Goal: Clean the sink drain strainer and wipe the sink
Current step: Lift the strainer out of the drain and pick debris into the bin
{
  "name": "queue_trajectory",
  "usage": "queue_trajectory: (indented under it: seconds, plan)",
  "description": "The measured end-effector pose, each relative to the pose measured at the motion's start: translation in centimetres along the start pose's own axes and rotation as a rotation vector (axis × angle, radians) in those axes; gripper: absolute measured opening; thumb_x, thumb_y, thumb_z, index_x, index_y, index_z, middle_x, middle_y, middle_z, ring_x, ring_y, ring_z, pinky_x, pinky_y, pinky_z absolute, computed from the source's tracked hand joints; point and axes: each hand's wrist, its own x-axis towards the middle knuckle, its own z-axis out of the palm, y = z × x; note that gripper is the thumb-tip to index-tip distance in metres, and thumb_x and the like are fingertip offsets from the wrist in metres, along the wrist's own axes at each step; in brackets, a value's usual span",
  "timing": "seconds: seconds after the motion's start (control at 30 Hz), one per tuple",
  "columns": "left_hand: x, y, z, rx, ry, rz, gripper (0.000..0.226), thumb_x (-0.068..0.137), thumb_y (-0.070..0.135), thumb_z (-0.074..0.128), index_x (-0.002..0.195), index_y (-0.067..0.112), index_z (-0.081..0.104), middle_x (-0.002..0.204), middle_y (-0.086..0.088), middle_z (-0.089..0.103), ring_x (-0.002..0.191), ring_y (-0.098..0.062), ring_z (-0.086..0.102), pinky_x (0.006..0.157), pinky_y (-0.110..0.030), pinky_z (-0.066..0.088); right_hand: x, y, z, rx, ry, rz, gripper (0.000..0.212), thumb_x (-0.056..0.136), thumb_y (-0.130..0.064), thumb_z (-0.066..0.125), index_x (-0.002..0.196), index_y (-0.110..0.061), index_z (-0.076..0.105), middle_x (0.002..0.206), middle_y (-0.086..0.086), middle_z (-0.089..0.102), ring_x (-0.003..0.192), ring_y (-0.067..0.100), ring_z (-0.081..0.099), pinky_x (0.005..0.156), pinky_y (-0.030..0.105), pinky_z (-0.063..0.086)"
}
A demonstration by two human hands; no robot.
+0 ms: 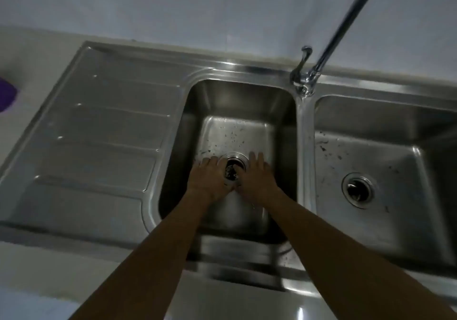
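Observation:
A stainless steel double sink fills the view. In the left basin [237, 101] the round drain strainer [233, 167] holds dark debris, and dark specks dot the basin floor behind it. My left hand [209, 177] lies flat on the basin floor just left of the strainer, fingers straight and pointing away from me. My right hand [257, 175] lies flat just right of the strainer in the same way. Both hands flank the strainer's rim; neither holds anything. The near edge of the strainer is hidden between my hands.
The right basin [385, 126] has its own drain [358, 189] and dark specks. A chrome faucet [305, 77] stands on the divider, its spout arching up to the right. A ribbed drainboard [99, 126] lies on the left, with a purple object [6, 94] at the far left edge.

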Motion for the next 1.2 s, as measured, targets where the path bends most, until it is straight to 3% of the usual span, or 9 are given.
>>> queue_trajectory:
  seconds: [0.13, 0.3, 0.37, 0.47, 0.57, 0.77, 0.9, 1.1, 1.2]
  plan:
    - [1.4, -1.3, 1.5, 0.088, 0.034, -0.003, 0.071, 0.093, 0.057, 0.059, 0.151, 0.02, 0.038, 0.151, -0.009, 0.045, 0.139, -0.028, 0.042, 0.119, -0.047, 0.022, 1.8, -0.1, 1.5, -0.133, -0.035, 0.036, 0.076, 0.093, -0.069, 0.047, 0.158, -0.039, 0.023, 0.165, 0.025, -0.021, 0.15, 0.051, -0.019, 0.123, 0.062, 0.002]
    - [2.2, -2.0, 1.7, 0.146, 0.067, -0.007, 0.058, 0.097, 0.05, 0.057, 0.143, 0.017, 0.046, 0.149, -0.012, 0.045, 0.138, -0.029, 0.042, 0.114, -0.047, 0.024, 2.9, 0.2, 1.1, -0.147, -0.068, 0.031, 0.072, 0.085, -0.074, 0.053, 0.144, -0.033, 0.051, 0.165, 0.025, -0.019, 0.15, 0.052, -0.018, 0.122, 0.063, 0.001]
    - [2.5, -2.0, 1.5, 0.151, 0.085, -0.005, 0.055, 0.098, 0.049, 0.056, 0.141, 0.016, 0.049, 0.146, -0.012, 0.047, 0.137, -0.028, 0.042, 0.114, -0.047, 0.024, 2.8, 0.1, 0.6, -0.102, 0.002, 0.001, 0.06, 0.09, -0.062, 0.058, 0.139, -0.028, 0.057, 0.167, 0.025, -0.003, 0.152, 0.052, -0.007, 0.124, 0.059, 0.007]
    - [2.9, -1.8, 1.6, 0.158, 0.092, 0.029, 0.051, 0.097, 0.047, 0.058, 0.136, 0.016, 0.055, 0.14, -0.009, 0.053, 0.133, -0.026, 0.045, 0.114, -0.047, 0.023, 2.6, -0.5, 0.0, -0.065, 0.157, -0.016, 0.044, 0.095, -0.042, 0.056, 0.13, -0.019, 0.066, 0.153, 0.016, 0.039, 0.141, 0.043, 0.031, 0.115, 0.048, 0.026]
    - [3.2, -1.7, 1.3, 0.12, 0.07, 0.061, 0.053, 0.092, 0.048, 0.065, 0.136, 0.02, 0.055, 0.136, -0.004, 0.06, 0.131, -0.025, 0.048, 0.112, -0.048, 0.023, 2.0, -0.6, -0.6, 0.021, 0.222, 0.004, 0.042, 0.091, -0.044, 0.06, 0.122, -0.019, 0.072, 0.138, 0.008, 0.05, 0.126, 0.035, 0.043, 0.105, 0.043, 0.034]
    - [2.6, -1.3, -0.3, -0.073, -0.014, 0.066, 0.068, 0.086, 0.056, 0.071, 0.144, 0.029, 0.049, 0.135, 0.001, 0.064, 0.132, -0.024, 0.051, 0.115, -0.051, 0.024, -0.6, -0.8, -1.3, 0.147, 0.288, 0.021, 0.056, 0.082, -0.046, 0.071, 0.132, -0.023, 0.059, 0.14, 0.004, 0.052, 0.121, 0.033, 0.049, 0.101, 0.042, 0.041]
    - [1.3, -1.0, -3.6, -0.201, 0.028, 0.07, 0.079, 0.075, 0.059, 0.08, 0.142, 0.029, 0.051, 0.132, -0.002, 0.06, 0.129, -0.024, 0.05, 0.109, -0.044, 0.026, -3.1, -1.0, -3.4, 0.203, 0.374, 0.045, 0.07, 0.077, -0.04, 0.078, 0.138, -0.019, 0.05, 0.136, 0.007, 0.058, 0.119, 0.034, 0.053, 0.1, 0.046, 0.044]
    - [-1.1, 1.7, -12.0, -0.107, 0.129, 0.168, 0.083, 0.068, 0.065, 0.082, 0.14, 0.033, 0.056, 0.131, 0.002, 0.054, 0.128, -0.021, 0.046, 0.109, -0.046, 0.027, -8.3, 0.7, -9.8, 0.176, 0.498, 0.078, 0.087, 0.079, -0.045, 0.08, 0.15, -0.014, 0.039, 0.141, 0.009, 0.053, 0.125, 0.031, 0.05, 0.105, 0.042, 0.045]
    - [-1.4, 5.0, -15.7, -0.101, 0.171, 0.241, 0.081, 0.066, 0.066, 0.083, 0.138, 0.042, 0.056, 0.133, 0.005, 0.051, 0.131, -0.018, 0.045, 0.113, -0.049, 0.025, -11.2, 3.5, -12.6, 0.173, 0.579, 0.101, 0.084, 0.077, -0.049, 0.079, 0.144, -0.011, 0.046, 0.136, 0.01, 0.053, 0.122, 0.031, 0.05, 0.103, 0.043, 0.044]
